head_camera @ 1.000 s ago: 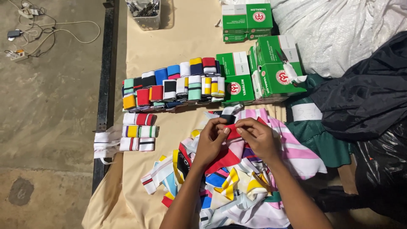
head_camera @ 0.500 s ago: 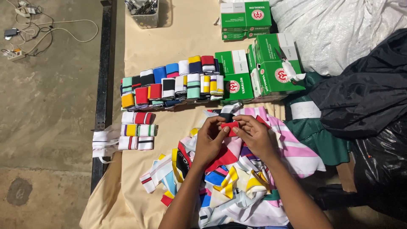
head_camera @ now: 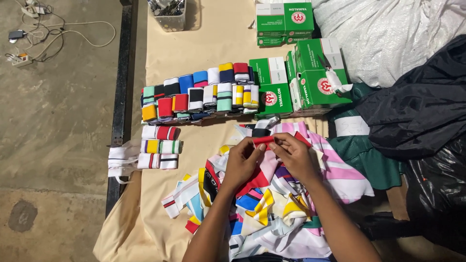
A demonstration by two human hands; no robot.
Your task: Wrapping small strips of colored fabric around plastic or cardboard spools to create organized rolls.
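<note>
Head view: both hands (head_camera: pixel 269 157) pinch a small, seemingly ribbed red fabric strip (head_camera: pixel 264 140) over loose striped scraps (head_camera: pixel 272 208).

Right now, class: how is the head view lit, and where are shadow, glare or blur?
Head view: even overhead light, sharp across the table; the left hand and right hand on the red strip show no motion blur; mild sheen on the white sack; the black bag lower right sinks into shadow.
</note>
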